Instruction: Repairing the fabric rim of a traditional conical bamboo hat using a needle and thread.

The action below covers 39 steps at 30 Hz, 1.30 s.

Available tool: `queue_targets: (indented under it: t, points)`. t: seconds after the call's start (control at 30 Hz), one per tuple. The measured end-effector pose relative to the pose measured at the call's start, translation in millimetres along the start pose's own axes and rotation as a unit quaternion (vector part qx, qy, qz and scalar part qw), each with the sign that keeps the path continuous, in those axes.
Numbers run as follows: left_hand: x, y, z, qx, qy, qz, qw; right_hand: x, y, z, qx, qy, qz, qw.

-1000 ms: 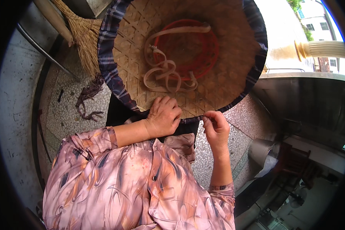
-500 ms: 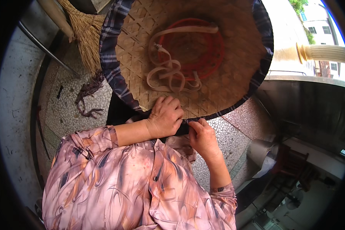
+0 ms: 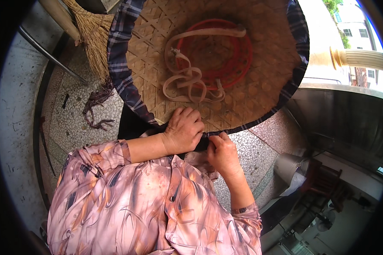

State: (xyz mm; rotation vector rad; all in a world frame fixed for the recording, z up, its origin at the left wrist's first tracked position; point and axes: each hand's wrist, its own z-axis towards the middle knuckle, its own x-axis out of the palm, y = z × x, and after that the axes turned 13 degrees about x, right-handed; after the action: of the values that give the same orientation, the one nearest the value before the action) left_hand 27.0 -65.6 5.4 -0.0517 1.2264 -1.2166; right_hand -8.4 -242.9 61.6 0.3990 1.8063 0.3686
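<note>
A wide woven bamboo hat (image 3: pixel 251 91) is tilted with its hollow inside toward me. Dark plaid cloth (image 3: pixel 122 70) is folded over its rim. Inside sits a red plastic ring (image 3: pixel 247 55), and a pale flat strap (image 3: pixel 181 78) hangs in loops across the weave. My left hand (image 3: pixel 184 129) is closed over the near rim, fingers on the inner side. Just to its right, my right hand (image 3: pixel 224 155) pinches the cloth edging at the rim from below. Whether a needle or thread is between those fingertips cannot be made out.
A straw broom (image 3: pixel 95 42) leans at the upper left, near a metal rod (image 3: pixel 51 55). Dark dried stalks (image 3: pixel 97 102) lie on the speckled floor (image 3: pixel 68 131). A metal bucket (image 3: pixel 287 166) and a reddish wooden chair (image 3: pixel 323 178) stand at the right.
The hat has turned slightly, its right edge shifting a little to the right. My right hand has moved slightly left along the rim; the left hand keeps its hold.
</note>
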Motion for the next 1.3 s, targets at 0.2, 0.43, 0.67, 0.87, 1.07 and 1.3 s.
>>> queue_targets:
  t: [0.2, 0.43, 0.67, 0.87, 1.07, 1.3]
  points:
    - [1.7, 1.9, -1.4, -0.004, -0.007, -0.003, 1.000, 12.6, 5.7, -2.3, -0.016, -0.026, -0.047, 0.998]
    - [-2.5, 0.4, -1.1, 0.000, -0.016, -0.008, 1.000, 29.4, 2.2, -13.0, -0.011, -0.095, -0.018, 0.995]
    - [-3.6, -0.9, -1.4, 0.005, -0.010, -0.009, 1.000, 31.1, -6.1, -14.5, 0.010, -0.092, 0.068, 0.993]
    - [-3.5, -0.5, -3.9, 0.001, -0.001, -0.014, 1.000, 26.1, -4.8, -11.1, 0.018, -0.064, 0.064, 0.996]
    - [-1.4, -0.4, -5.4, -0.003, 0.006, -0.015, 1.000, 25.5, -0.7, -9.8, 0.028, -0.057, 0.053, 0.997]
    - [0.1, 0.6, -6.2, -0.013, 0.009, -0.029, 0.999, 24.1, 3.2, -10.3, 0.035, -0.052, 0.049, 0.997]
